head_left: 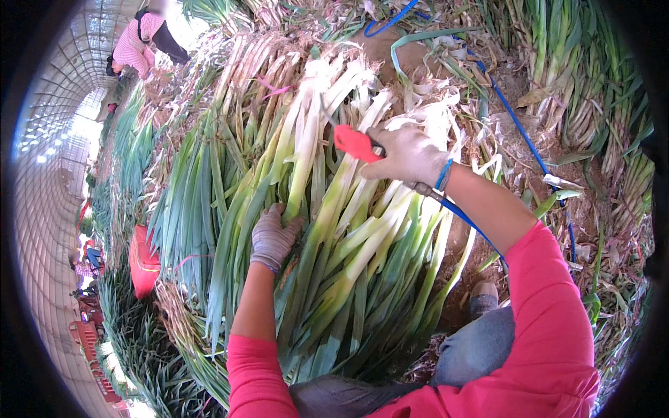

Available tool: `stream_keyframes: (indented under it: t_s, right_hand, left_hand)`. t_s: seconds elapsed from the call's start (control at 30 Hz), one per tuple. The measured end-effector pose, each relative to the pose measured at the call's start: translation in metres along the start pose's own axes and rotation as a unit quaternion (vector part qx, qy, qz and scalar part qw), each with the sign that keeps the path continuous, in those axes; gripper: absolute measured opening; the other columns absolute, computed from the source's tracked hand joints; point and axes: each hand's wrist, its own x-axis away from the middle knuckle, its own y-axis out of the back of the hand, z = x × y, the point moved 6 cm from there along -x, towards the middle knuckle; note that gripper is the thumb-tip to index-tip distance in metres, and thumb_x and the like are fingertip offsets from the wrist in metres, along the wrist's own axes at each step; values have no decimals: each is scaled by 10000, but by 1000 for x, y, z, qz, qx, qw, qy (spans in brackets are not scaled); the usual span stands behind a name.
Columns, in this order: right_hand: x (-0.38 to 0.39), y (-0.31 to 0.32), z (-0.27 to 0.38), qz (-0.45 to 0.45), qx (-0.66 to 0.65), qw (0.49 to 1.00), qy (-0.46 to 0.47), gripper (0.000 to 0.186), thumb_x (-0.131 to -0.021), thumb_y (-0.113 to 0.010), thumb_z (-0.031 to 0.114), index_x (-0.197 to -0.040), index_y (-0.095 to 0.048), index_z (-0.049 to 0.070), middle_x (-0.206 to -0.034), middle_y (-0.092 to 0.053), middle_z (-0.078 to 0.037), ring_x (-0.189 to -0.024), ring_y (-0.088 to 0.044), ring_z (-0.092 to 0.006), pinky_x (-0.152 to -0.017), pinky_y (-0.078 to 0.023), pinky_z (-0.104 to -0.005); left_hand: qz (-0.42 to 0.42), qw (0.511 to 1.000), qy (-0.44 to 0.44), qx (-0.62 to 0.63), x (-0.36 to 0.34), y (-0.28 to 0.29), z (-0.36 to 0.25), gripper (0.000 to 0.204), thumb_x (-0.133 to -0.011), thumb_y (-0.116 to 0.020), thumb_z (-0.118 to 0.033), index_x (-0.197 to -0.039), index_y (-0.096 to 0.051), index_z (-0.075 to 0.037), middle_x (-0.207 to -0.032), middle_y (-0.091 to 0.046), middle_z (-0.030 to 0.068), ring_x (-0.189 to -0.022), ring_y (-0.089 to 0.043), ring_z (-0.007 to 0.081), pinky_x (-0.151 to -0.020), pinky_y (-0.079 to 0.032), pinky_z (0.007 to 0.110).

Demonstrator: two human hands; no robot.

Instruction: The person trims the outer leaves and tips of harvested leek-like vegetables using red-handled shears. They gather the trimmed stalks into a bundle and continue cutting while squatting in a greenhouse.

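Observation:
Green onions with white stems and long green leaves lie in a thick layer before me, white ends pointing away. My right hand, in a pale glove, is closed on a red air blow gun. Its thin nozzle points toward the white stems, and a blue hose runs from its metal fitting below my wrist. My left hand, in a grey-white glove, is closed around a green onion stalk at the left of the layer. The fingertips are partly hidden among the leaves.
More onion bundles lie at the left, some with pink ties. A red bag-like object stands beside them. A blue hose crosses the soil at right, near further bundles. Another person bends at the far left. Red crates stand lower left.

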Motion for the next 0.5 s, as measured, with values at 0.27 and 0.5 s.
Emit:
stream_keyframes:
  t_s: [0.27, 0.5]
  right_hand:
    - [67, -2, 39, -39, -6, 988, 152, 887, -747, -728, 530, -1448, -448, 64, -1077, -683, -232, -993, -683, -350, -888, -538, -423]
    - [56, -20, 8, 54, -31, 995, 79, 734, -741, -699, 588, -1218, -593, 41, -971, -699, -218, -903, -694, -360, -839, -544, -426]
  left_hand:
    - [60, 988, -115, -82, 74, 1, -63, 453, -873, -671, -315, -1241, -578, -68, -1099, -616, 201, -977, -623, 404, -817, -516, 482]
    - [258, 926, -184, -203, 63, 26, -88, 357, -933, -550, -269, -1263, -589, -135, -1192, -622, 142, -799, -678, 341, -712, -544, 448]
